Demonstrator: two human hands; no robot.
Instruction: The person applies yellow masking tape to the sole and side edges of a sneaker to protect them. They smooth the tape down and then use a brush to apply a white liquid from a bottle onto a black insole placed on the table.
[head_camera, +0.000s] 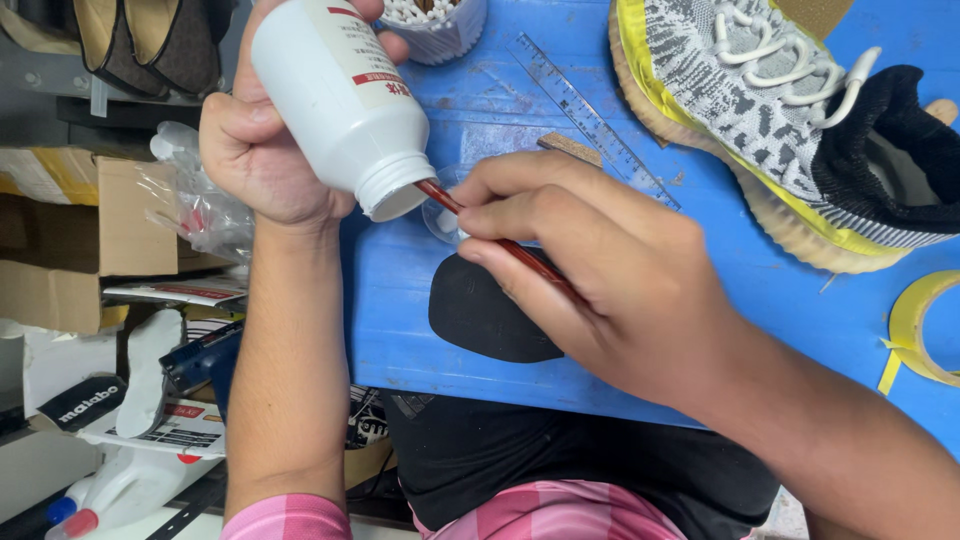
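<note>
Now left hand (262, 150) tilts white bottle (340, 100); right hand (590, 270) dips brush (500, 243), probably.

Both forearms bare, no rings or watch seen. Pink checked shorts (560, 515) worn below a black shirt (500, 450) (hem only in view).

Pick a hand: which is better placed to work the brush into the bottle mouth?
Right. The right hand already pinches the brush, its tip at the mouth of the bottle. The left hand is busy tilting the bottle over the blue table.
</note>
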